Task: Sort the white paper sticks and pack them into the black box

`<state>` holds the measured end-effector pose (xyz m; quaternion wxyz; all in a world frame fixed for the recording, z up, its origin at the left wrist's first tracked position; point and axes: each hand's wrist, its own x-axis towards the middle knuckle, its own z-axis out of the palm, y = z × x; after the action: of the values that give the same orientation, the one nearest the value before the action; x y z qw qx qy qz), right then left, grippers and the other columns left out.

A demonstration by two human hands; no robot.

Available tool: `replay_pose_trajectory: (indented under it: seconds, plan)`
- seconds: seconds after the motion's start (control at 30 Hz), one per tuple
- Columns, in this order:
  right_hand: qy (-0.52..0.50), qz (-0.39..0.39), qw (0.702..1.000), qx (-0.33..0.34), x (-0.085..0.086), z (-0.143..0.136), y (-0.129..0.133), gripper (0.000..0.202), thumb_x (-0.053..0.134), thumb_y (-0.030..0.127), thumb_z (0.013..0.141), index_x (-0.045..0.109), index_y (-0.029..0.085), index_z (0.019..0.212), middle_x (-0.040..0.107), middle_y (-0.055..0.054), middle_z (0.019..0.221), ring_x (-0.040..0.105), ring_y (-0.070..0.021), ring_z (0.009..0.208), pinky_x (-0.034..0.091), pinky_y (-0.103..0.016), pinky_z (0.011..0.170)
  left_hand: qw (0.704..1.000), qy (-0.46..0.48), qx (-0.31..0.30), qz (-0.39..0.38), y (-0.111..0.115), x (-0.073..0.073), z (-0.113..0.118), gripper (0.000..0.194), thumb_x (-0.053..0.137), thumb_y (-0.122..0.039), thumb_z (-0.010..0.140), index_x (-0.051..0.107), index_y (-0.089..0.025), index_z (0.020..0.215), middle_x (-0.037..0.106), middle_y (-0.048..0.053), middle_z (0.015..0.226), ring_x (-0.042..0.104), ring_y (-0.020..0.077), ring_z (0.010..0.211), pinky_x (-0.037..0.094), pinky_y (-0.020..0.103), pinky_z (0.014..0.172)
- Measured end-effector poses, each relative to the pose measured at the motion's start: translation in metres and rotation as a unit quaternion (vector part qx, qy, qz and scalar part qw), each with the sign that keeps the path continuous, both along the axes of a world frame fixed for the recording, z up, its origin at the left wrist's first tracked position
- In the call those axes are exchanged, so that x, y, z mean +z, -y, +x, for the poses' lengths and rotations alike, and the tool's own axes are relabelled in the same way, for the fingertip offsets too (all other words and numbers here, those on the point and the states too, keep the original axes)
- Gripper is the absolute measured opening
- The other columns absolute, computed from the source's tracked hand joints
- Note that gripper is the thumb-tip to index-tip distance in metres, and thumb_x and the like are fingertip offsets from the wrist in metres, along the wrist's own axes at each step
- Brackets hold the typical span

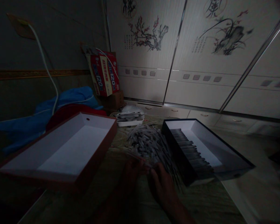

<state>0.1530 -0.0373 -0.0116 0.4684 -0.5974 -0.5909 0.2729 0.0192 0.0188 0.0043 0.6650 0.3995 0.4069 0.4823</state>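
Observation:
In dim light, my left hand point(131, 171) is closed around a thin, pale, pen-like stick point(135, 156), which slants from upper left toward my right hand. Close beside it, my right hand point(162, 181) has its thumb and fingers pinched at the stick's right end. Just beyond both hands lies a loose pile of similar slender grey sticks point(148, 141) on the table point(140, 205). Right of the pile is a black-edged box point(220, 135) with a white inside. A row of pen-like sticks point(189, 149) lies side by side along its left part. Their exact kind is too dark to tell.
A red-brown box point(95, 155) with a white inside stands at the left. Behind the pile, a white tray point(130, 123) holds more sticks. Blue cloth point(67, 96), a red carton point(105, 74) and a hanging white cable point(43, 56) are farther back, before cabinet doors point(144, 87).

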Motion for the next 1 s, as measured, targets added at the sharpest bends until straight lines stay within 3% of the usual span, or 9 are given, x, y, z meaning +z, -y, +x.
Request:
replay_pose_trajectory:
  seconds: [0.17, 0.3, 0.43, 0.5, 0.63, 0.77, 0.87, 0.93, 1.0]
  plan:
    - [0.049, 0.024, 0.998, 0.001, -0.005, 0.000, -0.002, 0.028, 0.034, 0.037, 0.089, 0.052, 0.019, 0.077, 0.053, 0.001, 0.062, 0.048, -0.0115, 0.053, 0.033, -0.020, 0.051, 1.000, -0.010, 0.002, 0.014, -0.001, -0.003, 0.000, 0.025, 0.065, -0.036, 0.067, 0.060, -0.014, 0.077, 0.069, 0.002, 0.065, 0.066, 0.0196, 0.062, 0.052, 0.032, 0.063]
    - [-0.045, -0.004, 0.999, 0.003, -0.006, -0.003, -0.004, 0.038, 0.033, 0.044, 0.089, 0.047, 0.019, 0.064, 0.046, 0.003, 0.053, 0.043, -0.0096, 0.048, 0.031, -0.019, 0.046, 0.999, -0.031, -0.027, 0.027, 0.001, -0.001, 0.000, 0.025, 0.064, -0.036, 0.068, 0.060, -0.014, 0.077, 0.070, 0.003, 0.062, 0.066, 0.0194, 0.059, 0.052, 0.031, 0.062]
    - [-0.158, -0.095, 0.981, 0.051, -0.003, -0.004, -0.004, 0.049, 0.023, 0.050, 0.090, 0.041, 0.020, 0.055, 0.039, 0.005, 0.040, 0.038, -0.0087, 0.035, 0.029, -0.019, 0.039, 0.998, -0.050, -0.023, 0.027, 0.000, 0.001, -0.001, 0.027, 0.065, -0.037, 0.067, 0.060, -0.013, 0.077, 0.070, 0.003, 0.060, 0.066, 0.0200, 0.058, 0.051, 0.031, 0.062]
    - [-0.126, -0.083, 0.988, 0.041, -0.002, -0.004, -0.004, 0.048, 0.023, 0.048, 0.090, 0.046, 0.019, 0.059, 0.046, 0.003, 0.045, 0.043, -0.0096, 0.039, 0.032, -0.020, 0.042, 0.999, -0.049, -0.012, 0.021, 0.000, 0.002, 0.000, 0.027, 0.064, -0.038, 0.067, 0.060, -0.013, 0.077, 0.070, 0.003, 0.061, 0.066, 0.0202, 0.059, 0.051, 0.032, 0.062]
    - [0.054, -0.012, 0.998, -0.001, 0.002, 0.001, -0.002, 0.028, 0.037, 0.040, 0.088, 0.053, 0.019, 0.080, 0.058, -0.001, 0.067, 0.053, -0.0126, 0.058, 0.034, -0.021, 0.053, 0.999, -0.040, 0.009, 0.004, -0.001, 0.005, 0.000, 0.028, 0.067, -0.039, 0.064, 0.060, -0.013, 0.072, 0.069, 0.002, 0.061, 0.065, 0.0198, 0.060, 0.051, 0.032, 0.062]
    - [0.117, 0.016, 0.993, 0.007, 0.002, 0.003, 0.000, 0.028, 0.035, 0.036, 0.089, 0.054, 0.019, 0.077, 0.057, -0.002, 0.067, 0.052, -0.0132, 0.057, 0.033, -0.022, 0.053, 0.999, -0.039, 0.012, 0.002, -0.001, 0.006, 0.001, 0.030, 0.066, -0.041, 0.064, 0.060, -0.013, 0.072, 0.067, 0.002, 0.058, 0.064, 0.0200, 0.057, 0.051, 0.032, 0.060]
    - [0.057, 0.024, 0.998, 0.012, -0.003, 0.001, 0.000, 0.031, 0.037, 0.040, 0.088, 0.052, 0.019, 0.071, 0.054, 0.000, 0.061, 0.049, -0.0119, 0.054, 0.032, -0.021, 0.051, 0.999, -0.046, -0.006, 0.027, -0.001, 0.003, 0.000, 0.031, 0.064, -0.043, 0.067, 0.061, -0.013, 0.071, 0.068, 0.003, 0.057, 0.064, 0.0202, 0.056, 0.051, 0.032, 0.061]
    - [-0.052, -0.007, 0.998, 0.019, -0.007, 0.000, -0.001, 0.036, 0.039, 0.045, 0.087, 0.049, 0.018, 0.064, 0.049, 0.002, 0.053, 0.045, -0.0102, 0.048, 0.031, -0.020, 0.047, 0.998, -0.052, -0.017, 0.040, 0.000, 0.003, 0.000, 0.030, 0.064, -0.043, 0.067, 0.061, -0.013, 0.071, 0.068, 0.003, 0.057, 0.064, 0.0202, 0.056, 0.051, 0.032, 0.061]
    - [-0.206, -0.067, 0.975, 0.040, -0.011, -0.002, -0.004, 0.043, 0.039, 0.051, 0.085, 0.045, 0.019, 0.057, 0.041, 0.005, 0.043, 0.037, -0.0079, 0.039, 0.028, -0.019, 0.041, 0.997, -0.057, -0.021, 0.041, 0.000, 0.003, 0.000, 0.030, 0.065, -0.042, 0.065, 0.061, -0.014, 0.071, 0.068, 0.003, 0.057, 0.064, 0.0204, 0.055, 0.051, 0.032, 0.060]
